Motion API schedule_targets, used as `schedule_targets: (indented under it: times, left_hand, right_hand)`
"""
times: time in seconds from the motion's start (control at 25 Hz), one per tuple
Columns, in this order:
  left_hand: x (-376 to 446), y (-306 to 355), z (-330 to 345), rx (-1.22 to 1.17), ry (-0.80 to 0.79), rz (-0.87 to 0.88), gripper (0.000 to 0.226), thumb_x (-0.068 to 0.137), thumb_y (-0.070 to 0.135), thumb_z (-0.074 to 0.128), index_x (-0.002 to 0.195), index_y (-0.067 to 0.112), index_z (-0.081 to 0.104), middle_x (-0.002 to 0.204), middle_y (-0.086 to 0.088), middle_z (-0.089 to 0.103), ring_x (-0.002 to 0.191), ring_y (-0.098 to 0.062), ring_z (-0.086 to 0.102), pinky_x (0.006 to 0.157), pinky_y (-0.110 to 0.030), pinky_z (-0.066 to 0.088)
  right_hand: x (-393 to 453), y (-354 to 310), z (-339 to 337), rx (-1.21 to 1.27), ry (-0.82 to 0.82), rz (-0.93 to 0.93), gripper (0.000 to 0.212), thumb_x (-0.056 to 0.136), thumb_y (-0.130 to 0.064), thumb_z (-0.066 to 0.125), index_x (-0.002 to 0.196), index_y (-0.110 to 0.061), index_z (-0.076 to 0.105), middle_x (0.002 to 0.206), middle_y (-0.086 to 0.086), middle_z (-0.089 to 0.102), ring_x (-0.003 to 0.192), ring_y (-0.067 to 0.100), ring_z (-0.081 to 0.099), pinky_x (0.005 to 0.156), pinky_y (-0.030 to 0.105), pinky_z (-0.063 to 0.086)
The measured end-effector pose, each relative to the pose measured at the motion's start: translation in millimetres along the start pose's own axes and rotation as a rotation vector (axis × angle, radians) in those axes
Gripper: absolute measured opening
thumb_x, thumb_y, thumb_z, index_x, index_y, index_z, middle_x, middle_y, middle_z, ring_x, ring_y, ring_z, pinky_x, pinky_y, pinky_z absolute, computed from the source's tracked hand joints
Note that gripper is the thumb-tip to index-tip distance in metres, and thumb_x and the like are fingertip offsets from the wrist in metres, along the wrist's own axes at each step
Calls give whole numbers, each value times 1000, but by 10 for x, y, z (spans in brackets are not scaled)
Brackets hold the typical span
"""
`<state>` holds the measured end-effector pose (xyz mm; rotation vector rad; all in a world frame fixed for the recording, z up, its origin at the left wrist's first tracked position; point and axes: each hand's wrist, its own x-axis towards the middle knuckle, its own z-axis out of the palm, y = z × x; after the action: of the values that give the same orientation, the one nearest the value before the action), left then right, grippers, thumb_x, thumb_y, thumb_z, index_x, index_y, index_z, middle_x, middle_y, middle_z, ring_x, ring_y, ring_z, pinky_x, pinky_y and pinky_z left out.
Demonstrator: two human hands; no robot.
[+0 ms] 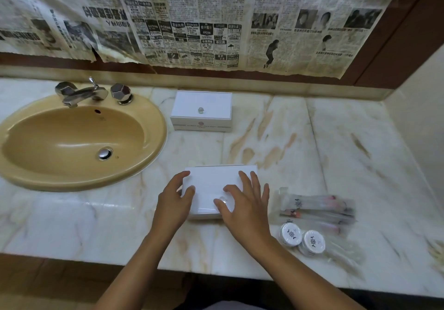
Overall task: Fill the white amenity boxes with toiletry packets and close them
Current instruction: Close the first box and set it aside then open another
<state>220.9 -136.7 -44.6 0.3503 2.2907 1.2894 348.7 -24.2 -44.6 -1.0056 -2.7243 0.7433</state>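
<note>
A white amenity box (211, 184) with its lid on lies near the front of the marble counter. My left hand (174, 201) grips its left end, thumb on the lid. On the lid's right half rests my right hand (245, 204), its thumb and forefinger at the small clear knob (223, 200). A second white box (201, 110) stands closed further back, beside the basin. Clear toiletry packets (317, 207) and two round white packets (301, 237) lie to the right of the near box.
A tan basin (79, 141) with a chrome tap (84, 92) fills the counter's left side. Newspaper sheets (192, 16) hang on the wall behind. The counter's front edge (216, 271) runs just under my forearms. A wall closes the right side.
</note>
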Motion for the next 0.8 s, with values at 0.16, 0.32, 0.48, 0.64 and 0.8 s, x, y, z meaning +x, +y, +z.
schedule_targets:
  times: [0.16, 0.32, 0.48, 0.64, 0.8]
  left_hand:
    - [33, 21, 5, 42, 18, 16, 37, 94, 26, 54, 129, 39, 53, 120, 18, 54, 113, -13, 58, 87, -31, 47]
    - [76, 56, 5, 46, 93, 109, 29, 96, 25, 54, 123, 32, 60, 124, 15, 59, 117, -8, 54, 85, -18, 42]
    - [122, 141, -4, -115, 133, 142, 20, 98, 23, 50, 104, 26, 69, 109, 16, 67, 107, -5, 59, 84, -13, 43]
    - [134, 48, -31, -389, 81, 127, 42, 90, 42, 40, 109, 19, 69, 112, 8, 69, 109, -7, 61, 87, -28, 49]
    - [207, -132, -36, -363, 36, 209, 55, 87, 56, 39, 118, 18, 65, 119, 11, 66, 117, -7, 58, 97, -30, 45]
  right_hand:
    - [16, 8, 25, -9, -5, -39, 20, 90, -38, 57, 99, -22, 64, 145, 1, 43, 146, 24, 15, 115, 47, -3]
    - [76, -32, -40, 15, 26, -72, 20, 87, -35, 54, 89, -18, 64, 131, -1, 53, 138, 24, 30, 116, 50, 12]
    - [272, -139, -257, 5, 47, -91, 22, 84, -32, 55, 85, -14, 67, 113, -1, 61, 122, 21, 45, 112, 45, 23]
    - [464, -252, -439, -15, -29, -77, 23, 89, -32, 48, 91, -15, 64, 104, -2, 61, 113, 18, 46, 110, 40, 24]
    - [666, -356, -571, -115, -55, -81, 28, 90, -31, 42, 86, -13, 62, 100, 1, 60, 106, 22, 47, 109, 43, 25]
